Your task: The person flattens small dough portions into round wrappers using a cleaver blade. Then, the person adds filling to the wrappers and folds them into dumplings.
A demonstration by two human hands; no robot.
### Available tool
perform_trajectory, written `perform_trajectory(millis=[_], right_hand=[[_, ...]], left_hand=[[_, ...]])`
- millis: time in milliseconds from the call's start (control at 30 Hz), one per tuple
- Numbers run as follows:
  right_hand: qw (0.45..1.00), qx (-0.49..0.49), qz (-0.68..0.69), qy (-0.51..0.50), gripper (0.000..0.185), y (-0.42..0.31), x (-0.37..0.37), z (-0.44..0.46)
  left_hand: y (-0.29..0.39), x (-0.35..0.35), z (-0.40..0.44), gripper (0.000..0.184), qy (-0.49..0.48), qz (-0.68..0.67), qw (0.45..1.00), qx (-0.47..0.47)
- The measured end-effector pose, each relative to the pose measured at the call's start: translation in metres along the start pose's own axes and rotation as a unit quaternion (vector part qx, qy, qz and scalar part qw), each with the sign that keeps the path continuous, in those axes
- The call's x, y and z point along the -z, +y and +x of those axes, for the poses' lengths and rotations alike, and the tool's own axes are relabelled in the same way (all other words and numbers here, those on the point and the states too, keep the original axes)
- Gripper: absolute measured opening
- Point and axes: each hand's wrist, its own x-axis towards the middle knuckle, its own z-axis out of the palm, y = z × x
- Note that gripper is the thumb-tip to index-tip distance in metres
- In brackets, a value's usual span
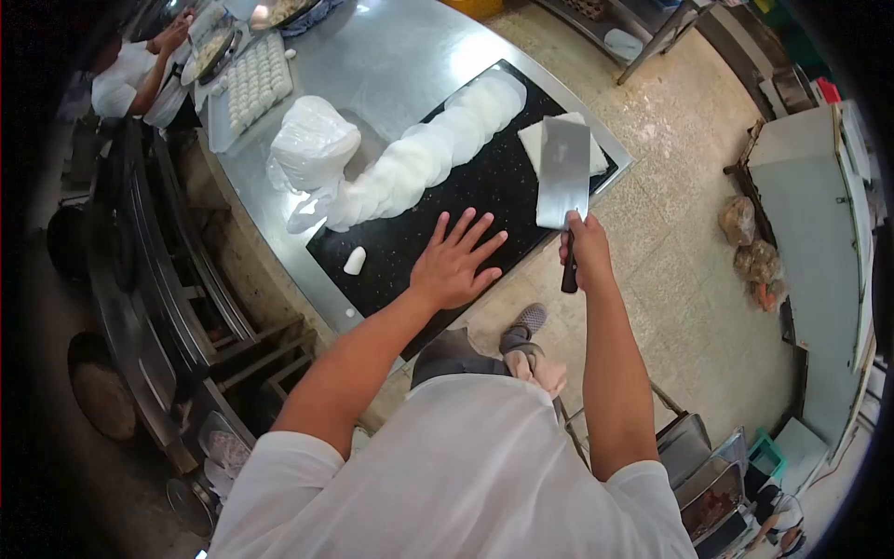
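While the left hand lies spread wide, palm down over a black board at the centre of the frame, the right hand, right of centre, is closed around the dark handle of a cleaver. Its broad blade points toward the top, over a folded white cloth at the board's upper-right end. Above the left hand, overlapping thin white rounds run diagonally from left of centre to upper centre. A small white lump sits left of that hand. Beyond the row's lower end is a plastic bag with something white inside. All rest on a metal surface. At upper left, a tray carries small white balls near another person in white.
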Motion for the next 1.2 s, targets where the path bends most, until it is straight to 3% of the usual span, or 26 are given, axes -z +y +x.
perform_trajectory(millis=[33, 100, 167, 233, 367, 433, 467, 533, 567, 633, 667, 733, 767, 800, 833, 867, 1033, 1133, 1200], right_hand=[[1.0, 0.001, 0.002, 0.0, 0.03, 0.004, 0.001, -0.006], [0.971, 0.036, -0.235, -0.029, 0.033, 0.026, 0.011, -0.042], [0.926, 0.034, -0.341, -0.156, 0.037, 0.041, 0.008, -0.088], [0.862, 0.135, -0.399, -0.281, 0.041, 0.086, -0.004, -0.11], [0.857, 0.188, -0.405, -0.258, 0.042, 0.111, -0.026, -0.09], [0.867, 0.014, -0.39, -0.31, 0.042, 0.065, -0.029, -0.074], [0.87, 0.023, -0.39, -0.302, 0.042, 0.047, -0.029, -0.06], [0.849, -0.122, -0.418, -0.299, 0.045, 0.02, -0.034, -0.043], [0.85, -0.113, -0.419, -0.298, 0.045, 0.027, -0.033, -0.044], [0.892, 0.087, -0.346, -0.276, 0.049, 0.061, -0.018, -0.057], [0.863, 0.033, -0.423, -0.272, 0.057, 0.068, -0.013, -0.077], [0.875, 0.173, -0.377, -0.251, 0.068, 0.109, -0.009, -0.118], [0.875, 0.167, -0.376, -0.253, 0.068, 0.1, -0.019, -0.119], [0.884, 0.062, -0.413, -0.211, 0.075, 0.081, -0.034, -0.128], [0.878, -0.045, -0.445, -0.169, 0.081, 0.073, -0.04, -0.136], [0.868, 0.011, -0.471, -0.154, 0.072, 0.088, -0.03, -0.124], [0.856, 0.034, -0.487, -0.167, 0.065, 0.027, -0.03, -0.062], [0.852, 0.05, -0.496, -0.161, 0.06, 0.036, -0.037, -0.079], [0.86, 0.067, -0.473, -0.178, 0.061, 0.072, -0.03, -0.111]], left_hand=[[0.001, -0.001, -0.001, 0.062, 0.001, -0.021, 1.0, 0.012], [0.005, 0.003, -0.003, 0.063, 0.011, -0.07, 0.997, 0.025], [-0.001, 0.005, -0.009, 0.064, 0.024, -0.114, 0.992, 0.045], [-0.005, -0.002, -0.025, 0.067, -0.032, -0.045, 0.991, -0.125], [-0.019, -0.013, -0.01, 0.07, -0.022, -0.036, 0.982, -0.184], [-0.027, 0.001, 0.02, 0.07, -0.064, -0.021, 0.979, -0.193], [-0.033, -0.002, 0.035, 0.069, -0.037, -0.024, 0.981, -0.188], [-0.04, -0.001, 0.058, 0.069, -0.001, -0.013, 0.983, -0.183], [-0.038, -0.001, 0.068, 0.069, 0.015, -0.002, 0.984, -0.176], [-0.03, 0.0, 0.058, 0.07, 0.027, -0.003, 0.986, -0.164], [-0.018, 0.005, 0.035, 0.07, -0.029, 0.012, 0.978, -0.205], [-0.01, 0.002, 0.006, 0.07, -0.09, 0.021, 0.967, -0.239], [-0.013, -0.008, -0.002, 0.071, -0.113, -0.038, 0.948, -0.295], [-0.014, -0.018, -0.004, 0.073, -0.136, -0.102, 0.92, -0.353], [-0.015, -0.021, 0.001, 0.073, -0.141, -0.113, 0.918, -0.353], [-0.018, -0.022, 0.01, 0.072, -0.121, -0.091, 0.927, -0.343], [-0.04, -0.003, 0.069, 0.07, -0.025, -0.017, 0.956, -0.292], [-0.044, -0.003, 0.07, 0.071, 0.023, -0.035, 0.963, -0.267], [-0.033, -0.004, 0.029, 0.07, -0.025, -0.056, 0.958, -0.28]])
